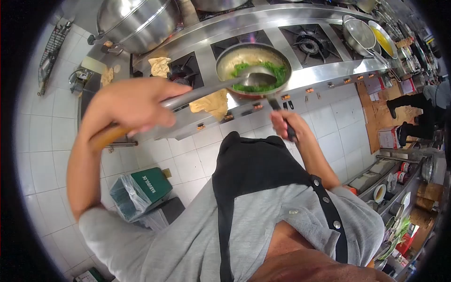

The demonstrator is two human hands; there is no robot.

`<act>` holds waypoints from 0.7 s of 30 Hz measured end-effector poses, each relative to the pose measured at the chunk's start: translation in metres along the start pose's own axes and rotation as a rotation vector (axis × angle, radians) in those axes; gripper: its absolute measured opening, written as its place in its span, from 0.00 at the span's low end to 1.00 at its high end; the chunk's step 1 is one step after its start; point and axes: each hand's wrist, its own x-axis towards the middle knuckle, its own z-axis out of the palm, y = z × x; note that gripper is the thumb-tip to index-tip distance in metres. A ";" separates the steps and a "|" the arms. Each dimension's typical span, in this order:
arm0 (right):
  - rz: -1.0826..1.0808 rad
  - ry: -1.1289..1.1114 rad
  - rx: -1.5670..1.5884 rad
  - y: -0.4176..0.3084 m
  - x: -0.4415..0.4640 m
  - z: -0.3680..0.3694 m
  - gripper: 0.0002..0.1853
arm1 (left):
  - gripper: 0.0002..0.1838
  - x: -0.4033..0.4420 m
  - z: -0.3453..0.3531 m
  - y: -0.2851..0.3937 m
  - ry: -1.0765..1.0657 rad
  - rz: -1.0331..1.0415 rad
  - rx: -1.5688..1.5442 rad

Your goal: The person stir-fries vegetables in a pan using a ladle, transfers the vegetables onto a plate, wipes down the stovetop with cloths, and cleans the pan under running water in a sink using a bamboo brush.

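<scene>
My left hand [136, 103] is closed round the long handle of a metal ladle [202, 94], whose wooden end sticks out behind the wrist. The ladle's bowl hangs inside a frying pan [223, 68], over green leafy vegetables [279, 73]. Whether the bowl touches the greens I cannot tell. My right hand [291, 126] is wrapped round the pan's black handle, at the stove's front edge. The pan sits over a burner of the steel stove [310, 75]. A yellowish cloth [211, 104] lies on the stove edge just left of the pan.
A large steel pot [136, 28] stands back left, near another crumpled cloth [159, 67]. To the right is a bare burner [308, 44], then a strainer [359, 35] and a bowl of yellow liquid [383, 41]. A green bin [148, 188] stands left; another person's legs [411, 115] show right.
</scene>
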 end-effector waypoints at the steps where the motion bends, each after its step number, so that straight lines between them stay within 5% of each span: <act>1: -0.090 -0.009 -0.092 -0.011 0.013 0.004 0.13 | 0.36 0.022 0.003 0.003 0.063 0.027 0.124; 4: -0.025 -0.117 0.089 -0.028 0.075 0.003 0.12 | 0.35 0.124 0.032 -0.040 0.371 0.272 0.235; 5: -0.106 -0.110 0.005 -0.014 0.077 -0.006 0.12 | 0.35 0.120 0.045 -0.029 0.367 0.133 0.257; 7: -0.200 -0.033 -0.230 0.009 0.038 -0.010 0.12 | 0.37 0.094 0.058 -0.032 0.359 0.153 0.225; 8: -0.086 -0.024 -0.076 0.016 0.020 -0.012 0.15 | 0.38 0.083 0.060 -0.048 0.404 0.270 0.311; 11: 0.016 0.046 -0.059 0.016 -0.008 -0.004 0.15 | 0.39 0.031 0.024 -0.025 -0.016 0.080 0.161; 13: -0.038 0.023 -0.080 0.005 0.007 -0.007 0.14 | 0.39 0.036 0.006 -0.023 0.010 0.125 0.175; 16: -0.192 -0.089 -0.118 -0.032 0.062 -0.001 0.15 | 0.23 0.079 0.001 -0.009 0.164 0.081 0.111; 18: -0.240 -0.026 -0.152 -0.017 0.061 0.008 0.15 | 0.22 0.138 0.022 -0.025 0.470 0.227 0.233; 20: -0.332 -0.160 -0.212 0.000 0.062 -0.009 0.16 | 0.28 0.131 0.052 -0.018 0.463 0.137 0.228; 21: -0.188 -0.001 -0.197 0.006 0.042 -0.008 0.16 | 0.33 0.127 0.063 -0.035 0.484 0.180 0.238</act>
